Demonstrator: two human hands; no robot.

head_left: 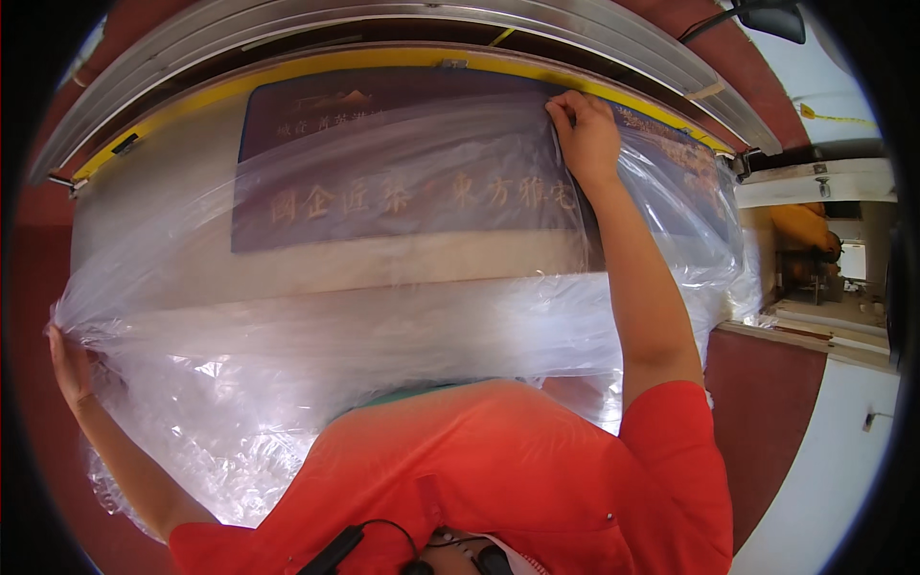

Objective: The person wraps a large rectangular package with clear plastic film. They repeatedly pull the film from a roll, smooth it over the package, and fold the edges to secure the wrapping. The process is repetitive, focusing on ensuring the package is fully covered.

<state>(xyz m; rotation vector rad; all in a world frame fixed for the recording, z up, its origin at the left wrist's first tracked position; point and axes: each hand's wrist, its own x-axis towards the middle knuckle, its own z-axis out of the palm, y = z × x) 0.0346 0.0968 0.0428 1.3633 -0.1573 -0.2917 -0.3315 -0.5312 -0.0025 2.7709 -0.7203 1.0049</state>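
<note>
A large sheet of clear plastic film (383, 335) stretches over the work surface and bunches up in creased folds toward my body. At the far left, my left hand (72, 369) pinches a gathered corner of it. My right hand (589, 134) is at the far side, fingers closed on the film's upper edge. Beneath the film lies a dark purple panel (422, 225) with gold lettering and a blue border, its right part partly hidden by my right hand and forearm.
A yellow strip (326, 67) with small clips runs along the far edge, with a silver metal rail (383, 24) behind it. On the right stands a white frame (815, 187) beside an opening with machinery. Dark red floor (767, 402) shows at right.
</note>
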